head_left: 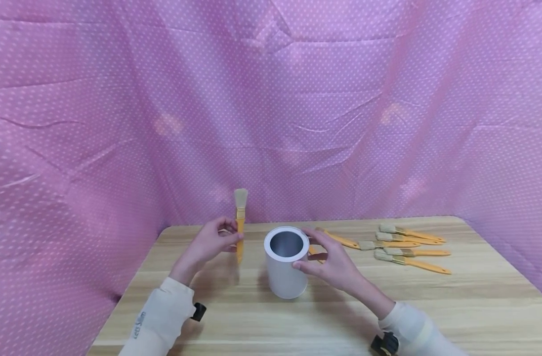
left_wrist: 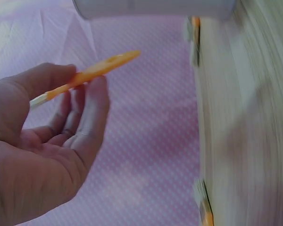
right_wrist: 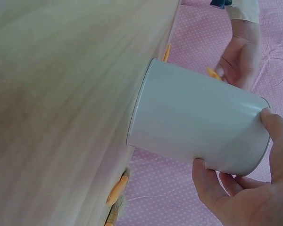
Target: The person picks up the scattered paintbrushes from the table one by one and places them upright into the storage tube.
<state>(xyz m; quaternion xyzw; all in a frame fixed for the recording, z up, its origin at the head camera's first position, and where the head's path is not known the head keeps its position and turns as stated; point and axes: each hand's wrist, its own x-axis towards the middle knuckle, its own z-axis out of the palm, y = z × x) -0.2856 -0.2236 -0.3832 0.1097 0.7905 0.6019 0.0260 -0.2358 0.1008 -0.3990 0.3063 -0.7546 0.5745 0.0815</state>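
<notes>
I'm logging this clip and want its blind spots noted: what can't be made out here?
- Head view: the can's bottom is out of sight; the right hand covers a brush behind it.
- Left wrist view: the left hand hides the held brush's bristles.
- Right wrist view: the table is blurred.

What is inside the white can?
The can looks empty: only bare grey inner wall shows through its open top. Its very bottom is hidden by the rim and wall.
</notes>
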